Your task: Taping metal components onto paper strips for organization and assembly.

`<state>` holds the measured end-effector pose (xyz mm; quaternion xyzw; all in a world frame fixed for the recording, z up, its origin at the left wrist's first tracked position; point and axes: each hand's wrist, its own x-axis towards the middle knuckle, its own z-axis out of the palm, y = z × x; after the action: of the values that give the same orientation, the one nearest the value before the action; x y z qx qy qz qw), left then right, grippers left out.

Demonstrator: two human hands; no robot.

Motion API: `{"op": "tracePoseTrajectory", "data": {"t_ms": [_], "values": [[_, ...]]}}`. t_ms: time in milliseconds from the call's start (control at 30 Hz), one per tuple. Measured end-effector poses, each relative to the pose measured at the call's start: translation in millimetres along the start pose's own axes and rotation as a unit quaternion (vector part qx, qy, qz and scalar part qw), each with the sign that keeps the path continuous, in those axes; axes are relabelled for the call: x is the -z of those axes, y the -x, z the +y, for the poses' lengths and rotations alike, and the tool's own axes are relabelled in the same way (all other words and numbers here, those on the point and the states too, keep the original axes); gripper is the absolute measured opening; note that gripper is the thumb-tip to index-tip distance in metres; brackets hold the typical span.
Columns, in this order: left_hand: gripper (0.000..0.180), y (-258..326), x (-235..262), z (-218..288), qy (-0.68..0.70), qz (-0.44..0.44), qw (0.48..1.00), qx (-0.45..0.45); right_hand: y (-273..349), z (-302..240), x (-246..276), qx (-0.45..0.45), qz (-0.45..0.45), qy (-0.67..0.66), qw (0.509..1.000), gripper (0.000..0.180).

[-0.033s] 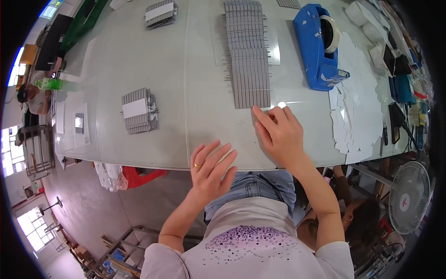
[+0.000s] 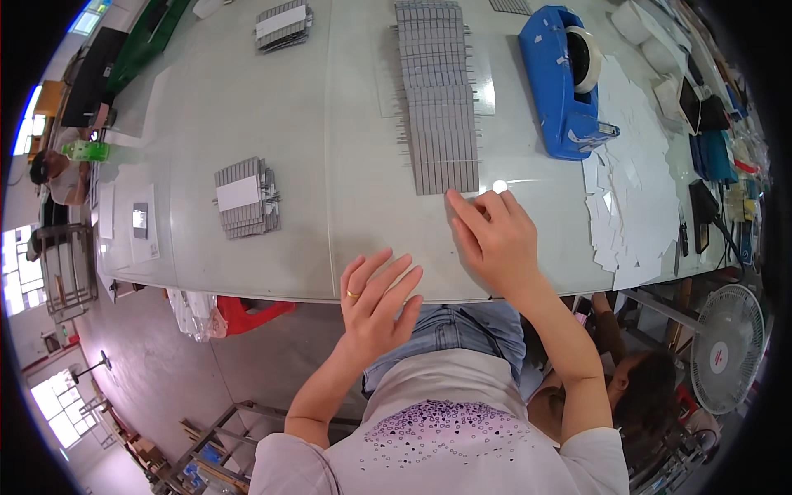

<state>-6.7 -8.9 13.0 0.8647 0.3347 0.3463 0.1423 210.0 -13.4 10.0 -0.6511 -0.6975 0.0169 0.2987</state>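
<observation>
My left hand (image 2: 375,301), with a ring on one finger, hovers over the table's near edge. Its fingers are spread and it holds nothing. My right hand (image 2: 501,239) is just below the near end of a long row of overlapping grey strip-like pieces (image 2: 445,148). Its index finger reaches to the row's near edge, the thumb stands apart and the other fingers are bent; nothing shows between them. Thin pins stick out along both sides of the row. Left of it lies a stack of similar grey pieces (image 2: 268,216) with a white paper label (image 2: 238,194) on top.
A second labelled grey stack (image 2: 283,26) lies at the far left. To the right stand a blue tape dispenser (image 2: 551,91) and a spread of white paper slips (image 2: 631,198). A fan (image 2: 728,351) is at the lower right, with another person (image 2: 648,384) beside me below the table.
</observation>
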Motion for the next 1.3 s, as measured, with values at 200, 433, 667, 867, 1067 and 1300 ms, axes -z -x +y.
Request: {"op": "tracePoseTrajectory", "data": {"t_ms": [200,433,667,867,1067,1300], "values": [[0.030,-4,-4,3,0.013,0.012,1.000,0.025,47,-21,19,0.024,-0.016,0.033,0.999,0.038],[0.032,-6,-10,-2,-0.020,0.001,0.999,0.025,61,4,51,-0.064,0.030,0.072,0.995,0.036],[0.034,-11,-17,-3,-0.044,-0.020,0.999,0.024,92,54,83,-0.209,0.076,0.245,0.944,0.038],[0.031,-12,-24,-3,-0.025,-0.035,0.999,0.028,128,11,80,-0.119,-0.012,0.163,0.979,0.038],[0.032,-8,-22,-7,-0.040,-0.043,0.998,0.021,127,27,78,-0.019,0.117,0.058,0.991,0.027],[0.031,-8,-26,-13,-0.052,-0.030,0.998,0.007,78,9,67,-0.291,0.235,-0.220,0.901,0.009]]}}
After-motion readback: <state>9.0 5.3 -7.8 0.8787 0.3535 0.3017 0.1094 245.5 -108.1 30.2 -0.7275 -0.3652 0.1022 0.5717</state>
